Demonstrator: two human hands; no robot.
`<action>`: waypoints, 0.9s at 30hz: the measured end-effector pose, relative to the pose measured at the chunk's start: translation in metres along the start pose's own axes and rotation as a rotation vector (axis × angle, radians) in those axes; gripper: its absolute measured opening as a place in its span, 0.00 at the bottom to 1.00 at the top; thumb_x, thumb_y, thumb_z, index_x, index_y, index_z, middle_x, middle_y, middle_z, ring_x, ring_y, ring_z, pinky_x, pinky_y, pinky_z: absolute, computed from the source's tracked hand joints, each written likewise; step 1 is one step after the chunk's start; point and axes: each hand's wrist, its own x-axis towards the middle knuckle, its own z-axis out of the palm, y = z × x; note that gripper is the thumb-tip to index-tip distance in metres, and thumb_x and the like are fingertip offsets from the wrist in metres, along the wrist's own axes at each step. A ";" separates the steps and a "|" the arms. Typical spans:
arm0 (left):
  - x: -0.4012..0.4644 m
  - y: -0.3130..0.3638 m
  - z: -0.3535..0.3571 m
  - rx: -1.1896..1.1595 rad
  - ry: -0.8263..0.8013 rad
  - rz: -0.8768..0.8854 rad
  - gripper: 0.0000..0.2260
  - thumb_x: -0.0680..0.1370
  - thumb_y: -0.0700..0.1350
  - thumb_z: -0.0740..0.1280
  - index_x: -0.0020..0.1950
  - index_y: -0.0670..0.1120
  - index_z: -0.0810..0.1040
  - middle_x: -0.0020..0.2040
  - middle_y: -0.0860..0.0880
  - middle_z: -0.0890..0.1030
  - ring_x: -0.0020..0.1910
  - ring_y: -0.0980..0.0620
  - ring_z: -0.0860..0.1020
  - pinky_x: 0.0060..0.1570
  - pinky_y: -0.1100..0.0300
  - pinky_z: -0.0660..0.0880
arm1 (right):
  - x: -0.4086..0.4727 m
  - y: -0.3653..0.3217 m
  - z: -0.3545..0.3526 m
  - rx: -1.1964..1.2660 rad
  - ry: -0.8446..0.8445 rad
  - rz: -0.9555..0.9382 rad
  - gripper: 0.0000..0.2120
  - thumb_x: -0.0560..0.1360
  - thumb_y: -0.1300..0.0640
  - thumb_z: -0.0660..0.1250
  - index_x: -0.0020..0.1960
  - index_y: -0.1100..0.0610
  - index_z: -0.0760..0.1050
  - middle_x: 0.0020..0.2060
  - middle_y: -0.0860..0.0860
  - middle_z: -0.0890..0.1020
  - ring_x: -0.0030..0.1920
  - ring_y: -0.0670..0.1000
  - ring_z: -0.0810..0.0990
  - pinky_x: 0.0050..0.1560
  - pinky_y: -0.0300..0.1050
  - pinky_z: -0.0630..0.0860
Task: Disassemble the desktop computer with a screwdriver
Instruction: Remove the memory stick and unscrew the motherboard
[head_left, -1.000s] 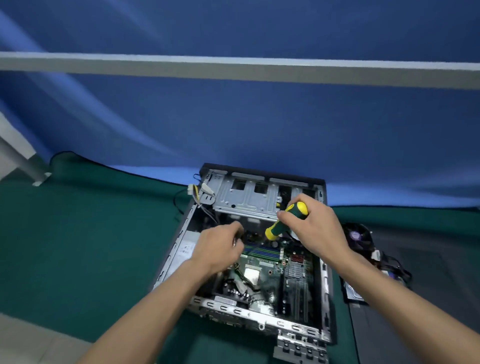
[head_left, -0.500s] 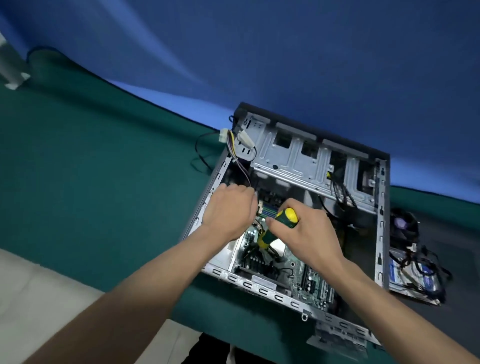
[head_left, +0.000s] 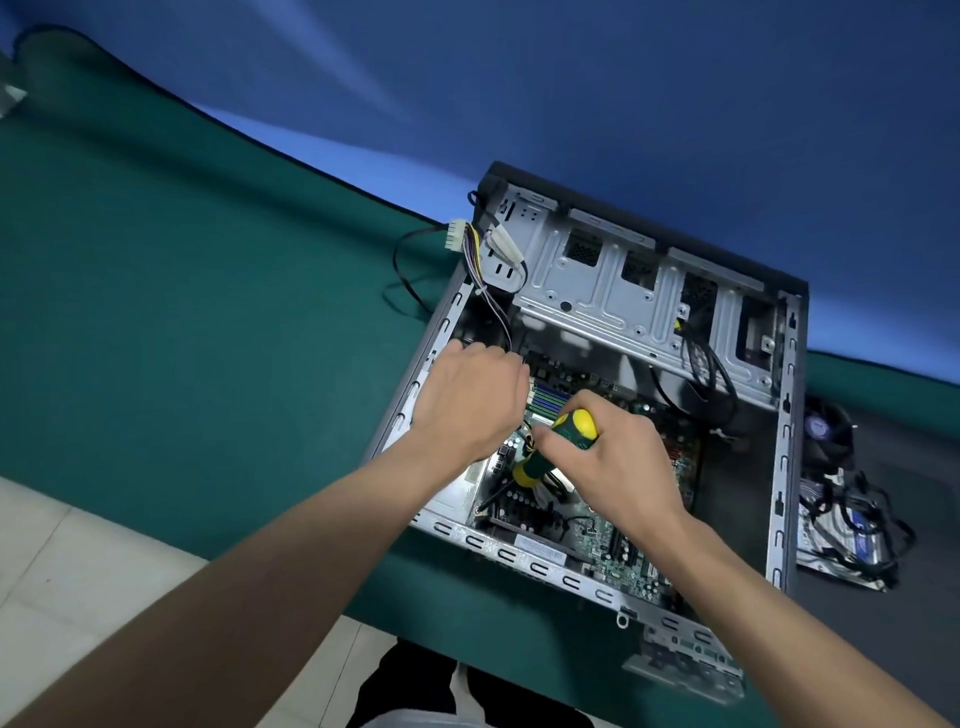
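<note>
Desktop computer case (head_left: 779, 467) is lying open on its side on the green-covered desk (head_left: 182, 312), near the desk's front edge, with its motherboard (head_left: 613, 540) facing up at you. Your right hand (head_left: 618, 462) is reaching into the case, its fingers (head_left: 558, 441) curling round the yellow-and-green handle of the screwdriver (head_left: 558, 447). You are holding the tool tilted, its dark shaft slanting down and to the left towards the near left corner of the board. Your left hand (head_left: 467, 400) is resting just beside it at the left wall of the case, knuckles up, fingers bent down into the case, and you cannot tell whether they are gripping anything. A loose white connector (head_left: 456, 242) on coloured wires is hanging over the case's far left corner. Beside the case on the right, a cooling fan (head_left: 826, 431) and a drive tangled in black cables (head_left: 841, 540) are lying on the desk.
</note>
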 end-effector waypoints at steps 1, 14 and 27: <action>0.000 0.000 0.000 0.005 -0.006 0.002 0.13 0.81 0.47 0.50 0.39 0.50 0.67 0.39 0.49 0.79 0.39 0.48 0.74 0.46 0.56 0.63 | -0.001 -0.001 0.000 0.002 -0.003 0.003 0.11 0.70 0.41 0.66 0.39 0.47 0.71 0.22 0.44 0.75 0.22 0.42 0.70 0.26 0.39 0.63; 0.002 0.000 0.001 0.015 -0.019 -0.035 0.15 0.83 0.46 0.49 0.47 0.47 0.74 0.44 0.49 0.80 0.43 0.49 0.75 0.45 0.58 0.60 | -0.008 -0.033 -0.014 -0.442 -0.239 -0.072 0.21 0.72 0.29 0.55 0.44 0.48 0.64 0.30 0.46 0.75 0.34 0.52 0.74 0.35 0.46 0.67; 0.001 0.001 -0.003 0.017 0.002 -0.048 0.12 0.82 0.46 0.52 0.44 0.48 0.72 0.43 0.49 0.80 0.42 0.48 0.75 0.48 0.56 0.62 | -0.018 -0.042 -0.016 -0.398 -0.277 -0.093 0.16 0.77 0.35 0.53 0.52 0.48 0.62 0.35 0.48 0.77 0.37 0.53 0.76 0.38 0.48 0.71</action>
